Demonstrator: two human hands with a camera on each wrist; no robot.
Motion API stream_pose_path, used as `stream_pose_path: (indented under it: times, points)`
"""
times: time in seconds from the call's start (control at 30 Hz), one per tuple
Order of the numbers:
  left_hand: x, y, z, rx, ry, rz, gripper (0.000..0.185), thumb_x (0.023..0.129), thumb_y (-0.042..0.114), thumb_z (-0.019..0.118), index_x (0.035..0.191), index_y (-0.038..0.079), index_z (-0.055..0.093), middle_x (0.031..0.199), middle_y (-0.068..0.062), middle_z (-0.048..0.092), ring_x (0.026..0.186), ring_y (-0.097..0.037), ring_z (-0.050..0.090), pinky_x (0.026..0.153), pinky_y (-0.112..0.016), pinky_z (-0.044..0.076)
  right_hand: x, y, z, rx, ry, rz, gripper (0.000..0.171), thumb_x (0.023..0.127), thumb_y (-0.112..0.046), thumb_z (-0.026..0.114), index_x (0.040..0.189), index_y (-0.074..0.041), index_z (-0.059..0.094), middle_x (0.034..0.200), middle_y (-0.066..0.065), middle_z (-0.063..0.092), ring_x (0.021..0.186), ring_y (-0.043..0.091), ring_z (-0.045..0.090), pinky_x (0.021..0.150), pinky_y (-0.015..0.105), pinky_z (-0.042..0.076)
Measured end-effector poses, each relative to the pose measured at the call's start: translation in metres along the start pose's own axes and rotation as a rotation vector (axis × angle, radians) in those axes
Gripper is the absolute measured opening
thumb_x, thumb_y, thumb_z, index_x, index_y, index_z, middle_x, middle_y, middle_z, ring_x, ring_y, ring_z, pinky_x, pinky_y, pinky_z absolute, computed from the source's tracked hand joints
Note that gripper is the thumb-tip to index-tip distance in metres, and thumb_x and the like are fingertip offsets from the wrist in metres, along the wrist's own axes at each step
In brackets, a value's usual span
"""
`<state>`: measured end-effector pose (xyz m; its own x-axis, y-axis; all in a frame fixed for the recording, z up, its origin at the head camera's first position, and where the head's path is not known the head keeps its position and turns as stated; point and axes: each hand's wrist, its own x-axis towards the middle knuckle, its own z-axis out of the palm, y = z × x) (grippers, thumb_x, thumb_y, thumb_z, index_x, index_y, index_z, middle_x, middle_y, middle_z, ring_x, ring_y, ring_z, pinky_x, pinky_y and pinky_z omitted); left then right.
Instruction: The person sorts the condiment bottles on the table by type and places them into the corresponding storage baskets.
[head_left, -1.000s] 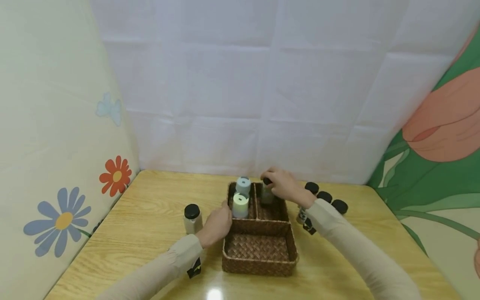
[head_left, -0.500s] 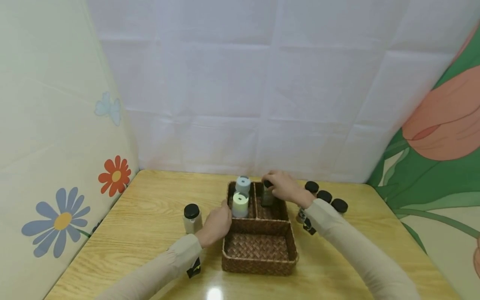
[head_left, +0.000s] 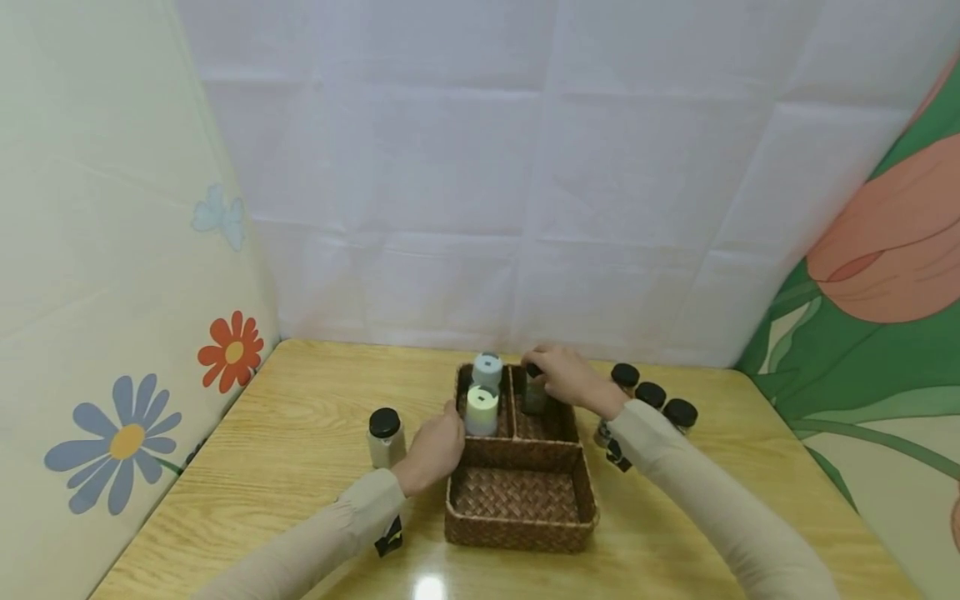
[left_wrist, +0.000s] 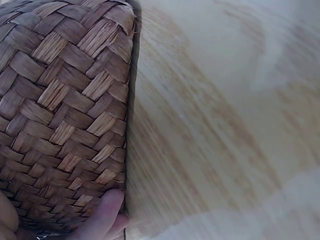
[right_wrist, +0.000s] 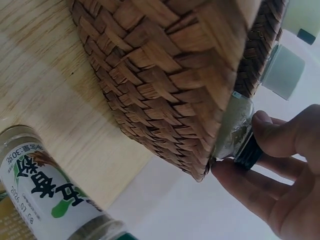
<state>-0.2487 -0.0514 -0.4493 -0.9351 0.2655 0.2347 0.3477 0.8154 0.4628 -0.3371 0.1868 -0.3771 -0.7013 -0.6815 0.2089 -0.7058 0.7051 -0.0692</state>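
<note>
A brown woven basket (head_left: 517, 533) with several compartments stands on the wooden table. My left hand (head_left: 432, 446) holds its left side; in the left wrist view the fingertips (left_wrist: 107, 212) lie against the woven wall. At the back right compartment, my right hand (head_left: 567, 377) pinches the black cap of a clear spice jar (right_wrist: 234, 125), whose body stands inside the wall. In the back left compartment stand a jar with a pale blue lid (head_left: 487, 367) and one with a pale yellow-green lid (head_left: 482, 402). The wide front compartment shows its bare woven floor.
Left of the basket stands a black-capped jar (head_left: 386, 437); a black-and-yellow item (head_left: 389, 537) shows below the left sleeve. Several black-capped jars (head_left: 680, 412) stand to the right, partly behind the right forearm. A labelled jar (right_wrist: 50, 192) is close in the right wrist view.
My right hand has lowered slightly with the spice jar, which sits a little deeper in the back right compartment. My left hand stays at the basket's side.
</note>
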Motion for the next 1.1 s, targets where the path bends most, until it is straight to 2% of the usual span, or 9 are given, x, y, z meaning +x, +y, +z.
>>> stream_pose_path:
  times: [0.17,0.5,0.8,1.1]
  points:
    - [0.0005,0.0002,0.0003,-0.004,0.004,0.006,0.041,0.104,0.004,0.040,0.131,-0.026,0.039,0.050,-0.004,0.046,0.035,-0.010,0.040,0.034,-0.024,0.030,-0.0010,0.0008,-0.0002,-0.012,-0.010,-0.007,0.029,0.088,0.001,0.073,0.116,-0.002,0.067,0.112,0.017,0.064,0.095,0.031,0.063,0.078,0.043,0.053]
    - [-0.0004,0.0009,-0.0012,-0.025,-0.005,-0.005,0.042,0.104,0.004,0.040,0.132,-0.027,0.038,0.049,-0.003,0.044,0.035,-0.010,0.038,0.034,-0.024,0.028,-0.0026,-0.0039,-0.0063,0.011,-0.096,0.041,0.030,0.095,-0.005,0.064,0.125,-0.004,0.063,0.122,0.018,0.060,0.100,0.032,0.062,0.081,0.047,0.051]
    - [-0.0012,-0.0001,-0.0008,0.011,0.017,0.023,0.040,0.103,0.003,0.042,0.128,-0.028,0.040,0.051,-0.006,0.048,0.037,-0.012,0.043,0.034,-0.025,0.032,-0.0021,-0.0050,-0.0041,0.008,-0.120,0.062,0.032,0.096,-0.007,0.063,0.128,-0.004,0.062,0.125,0.018,0.058,0.102,0.031,0.062,0.081,0.046,0.051]
    - [-0.0008,0.0005,-0.0002,-0.022,0.006,0.005,0.041,0.104,0.003,0.041,0.131,-0.027,0.038,0.051,-0.005,0.046,0.036,-0.011,0.041,0.034,-0.025,0.030,-0.0023,-0.0082,-0.0067,0.012,-0.107,0.063,0.029,0.097,-0.008,0.062,0.126,-0.003,0.063,0.124,0.019,0.059,0.104,0.033,0.061,0.082,0.047,0.051]
